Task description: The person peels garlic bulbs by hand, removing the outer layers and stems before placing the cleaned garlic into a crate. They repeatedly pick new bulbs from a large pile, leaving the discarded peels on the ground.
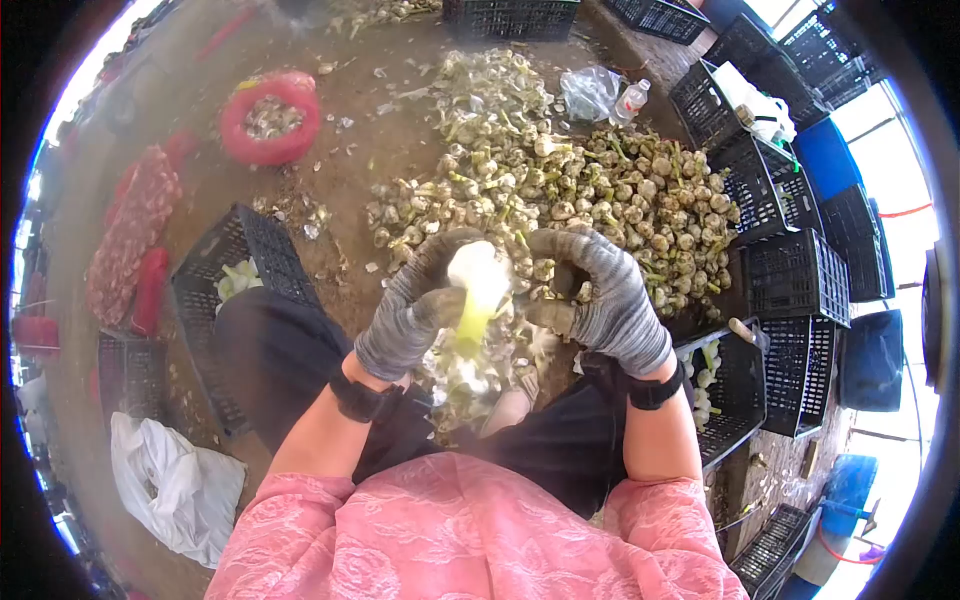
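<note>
A garlic bulb point(480, 268), white and peeled with a pale green stem, is held upper right in my left hand point(405, 318). The grey-gloved fingers and thumb close around its left side. My right hand point(612, 300), also gloved, is just right of the bulb. Its fingers are curved and its thumb is apart from them, with a dark gap between and nothing visible in it. Beyond both hands lies a large heap of unpeeled garlic bulbs point(660, 200). Loose white garlic skins point(455, 375) cover the ground below the hands.
Black crates stand at both sides; the left crate point(270, 262) and right crate point(745, 375) hold garlic. A red mesh bag point(268, 145) sits at upper left. A white sack point(175, 490) lies at lower left. A plastic bottle point(630, 102) lies behind the heap.
</note>
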`<state>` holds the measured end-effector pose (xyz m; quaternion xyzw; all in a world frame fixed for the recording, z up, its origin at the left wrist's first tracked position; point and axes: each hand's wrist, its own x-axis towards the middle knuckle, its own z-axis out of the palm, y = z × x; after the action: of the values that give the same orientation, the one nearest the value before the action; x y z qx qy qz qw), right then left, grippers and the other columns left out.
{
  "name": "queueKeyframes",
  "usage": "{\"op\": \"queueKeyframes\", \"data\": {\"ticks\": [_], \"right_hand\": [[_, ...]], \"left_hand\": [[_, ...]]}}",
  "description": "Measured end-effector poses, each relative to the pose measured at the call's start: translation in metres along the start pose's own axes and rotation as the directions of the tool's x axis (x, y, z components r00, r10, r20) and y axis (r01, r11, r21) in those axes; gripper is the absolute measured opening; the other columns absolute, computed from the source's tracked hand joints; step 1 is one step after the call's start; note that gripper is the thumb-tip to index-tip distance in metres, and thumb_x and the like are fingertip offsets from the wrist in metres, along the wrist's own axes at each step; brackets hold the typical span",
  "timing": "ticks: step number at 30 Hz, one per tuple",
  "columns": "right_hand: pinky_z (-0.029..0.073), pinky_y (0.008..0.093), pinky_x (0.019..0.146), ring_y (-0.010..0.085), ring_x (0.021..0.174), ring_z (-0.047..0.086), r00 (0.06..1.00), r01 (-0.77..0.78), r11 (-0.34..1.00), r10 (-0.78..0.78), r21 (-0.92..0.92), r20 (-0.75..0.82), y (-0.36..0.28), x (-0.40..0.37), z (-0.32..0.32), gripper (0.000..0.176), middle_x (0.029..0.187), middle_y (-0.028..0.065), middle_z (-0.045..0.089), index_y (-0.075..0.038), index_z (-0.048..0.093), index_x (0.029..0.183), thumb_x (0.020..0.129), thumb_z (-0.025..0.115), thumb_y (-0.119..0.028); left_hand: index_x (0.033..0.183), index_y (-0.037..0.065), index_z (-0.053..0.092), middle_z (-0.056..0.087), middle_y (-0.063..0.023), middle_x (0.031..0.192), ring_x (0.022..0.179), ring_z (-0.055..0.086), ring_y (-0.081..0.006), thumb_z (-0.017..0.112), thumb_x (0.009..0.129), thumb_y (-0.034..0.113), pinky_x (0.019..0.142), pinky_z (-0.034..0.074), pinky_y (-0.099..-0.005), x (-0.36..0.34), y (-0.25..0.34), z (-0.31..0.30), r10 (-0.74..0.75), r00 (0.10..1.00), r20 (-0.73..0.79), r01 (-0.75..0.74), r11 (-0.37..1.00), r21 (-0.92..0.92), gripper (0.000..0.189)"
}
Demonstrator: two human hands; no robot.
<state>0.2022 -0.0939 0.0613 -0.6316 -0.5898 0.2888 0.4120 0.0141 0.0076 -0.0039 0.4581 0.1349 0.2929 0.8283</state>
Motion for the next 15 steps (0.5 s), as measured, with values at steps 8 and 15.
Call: {"op": "queueKeyframes", "data": {"ticks": [8,15], "right_hand": [[0.046,0.036,0.054,0.0271,0.062,0.056,0.877,0.378,0.817,-0.467,-0.435,-0.115,0.004,-0.001,0.022,0.025,0.075,0.0078,0.058,-0.009,0.063,0.088,0.063,0.068,-0.01],[0.046,0.0343,0.06,0.0289,0.067,0.057,0.864,0.296,0.943,-0.333,-0.154,-0.377,0.017,0.003,0.025,0.016,0.076,0.0109,0.057,-0.004,0.06,0.084,0.068,0.058,-0.003]], "left_hand": [[0.126,0.004,0.038,0.049,-0.0072,0.117,0.107,0.048,-0.0171,0.073,0.069,0.017,0.091,0.04,-0.0304,-0.002,-0.013,0.005,0.075,0.997,0.003,-0.075,0.997,0.024,0.068],[0.126,0.005,0.038,0.049,-0.0053,0.116,0.104,0.048,-0.0151,0.075,0.064,0.004,0.09,0.04,-0.0293,-0.006,-0.005,0.019,0.06,0.997,0.048,-0.074,0.907,0.416,0.073]]}}
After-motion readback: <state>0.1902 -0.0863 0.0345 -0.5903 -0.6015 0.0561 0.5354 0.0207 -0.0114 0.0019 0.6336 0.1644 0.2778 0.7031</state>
